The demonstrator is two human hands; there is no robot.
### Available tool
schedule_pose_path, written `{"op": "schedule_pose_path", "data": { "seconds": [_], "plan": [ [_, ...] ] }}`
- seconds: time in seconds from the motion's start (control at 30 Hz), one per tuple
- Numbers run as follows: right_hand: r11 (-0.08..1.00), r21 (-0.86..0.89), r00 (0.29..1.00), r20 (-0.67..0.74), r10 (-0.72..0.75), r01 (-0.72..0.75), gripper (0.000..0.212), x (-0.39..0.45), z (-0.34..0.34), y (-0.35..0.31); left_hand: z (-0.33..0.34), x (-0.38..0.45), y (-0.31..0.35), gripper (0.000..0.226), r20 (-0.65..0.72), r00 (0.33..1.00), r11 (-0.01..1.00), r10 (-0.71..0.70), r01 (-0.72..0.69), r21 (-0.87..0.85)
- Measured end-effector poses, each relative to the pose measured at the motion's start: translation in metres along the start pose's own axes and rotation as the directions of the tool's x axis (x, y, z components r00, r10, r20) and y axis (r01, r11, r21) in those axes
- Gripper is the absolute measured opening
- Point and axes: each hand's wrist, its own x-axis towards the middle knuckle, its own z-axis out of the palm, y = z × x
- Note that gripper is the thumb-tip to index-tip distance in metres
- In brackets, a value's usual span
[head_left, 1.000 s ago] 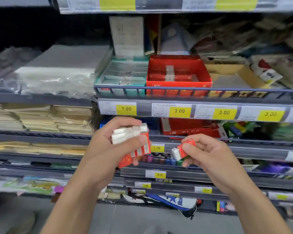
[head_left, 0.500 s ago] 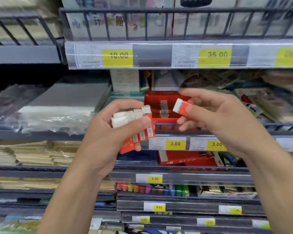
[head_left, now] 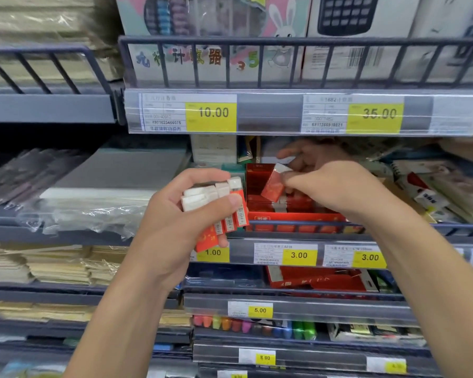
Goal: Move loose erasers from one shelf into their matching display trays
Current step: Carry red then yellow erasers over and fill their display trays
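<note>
One red-sleeved eraser (head_left: 274, 186) is pinched at the fingertips of the right hand (head_left: 336, 190). It is tilted, with its white end up, and it hangs just over the inside of the red display tray (head_left: 295, 215), which stands on the shelf behind a low wire rail (head_left: 306, 224). The eraser does not seem to touch the tray floor yet; I cannot tell this for sure, because the picture is a little blurred there.

Inside the tray a few erasers in the same red sleeve already lie in a row, so some of the work looks done. The tray is far from full.

The left hand (head_left: 180, 227) waits near the tray's left front corner. Its fingers and thumb are curled around a bundle of erasers (head_left: 216, 207), several pieces side by side with the white ends up and the barcodes facing the camera. These are what is left, as far as can be seen: I judge that each one must go into the tray in turn.

Under the tray the shelf edge carries yellow price labels (head_left: 299, 255), and a green tray (head_left: 231, 168) stands to the left, mostly hidden.
</note>
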Motion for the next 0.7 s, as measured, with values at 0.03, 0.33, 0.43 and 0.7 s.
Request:
{"op": "schedule_pose_path", "data": {
  "seconds": [0.03,0.33,0.43,0.7],
  "plan": [
    [1.0,-0.012,1.0,0.029,0.001,-0.001,0.028,0.001,0.002,0.0,0.0,0.001,0.0,0.04,-0.003,1.0,1.0,0.001,-0.001,-0.001],
    [0.992,-0.037,0.976,0.182,0.122,-0.118,0.013,0.009,0.014,0.002,-0.002,0.006,0.0,0.041,0.007,1.0,1.0,-0.001,0.001,0.013],
    [0.964,-0.261,0.988,0.132,0.082,-0.045,0.017,0.009,0.013,0.003,-0.001,0.007,0.001,0.039,0.005,1.0,1.0,-0.003,0.003,0.012],
    [0.889,-0.439,0.97,0.243,-0.021,0.129,0.028,0.011,0.01,0.003,0.0,0.007,0.002,0.041,-0.004,1.0,1.0,-0.01,0.01,0.013]
  ]
}}
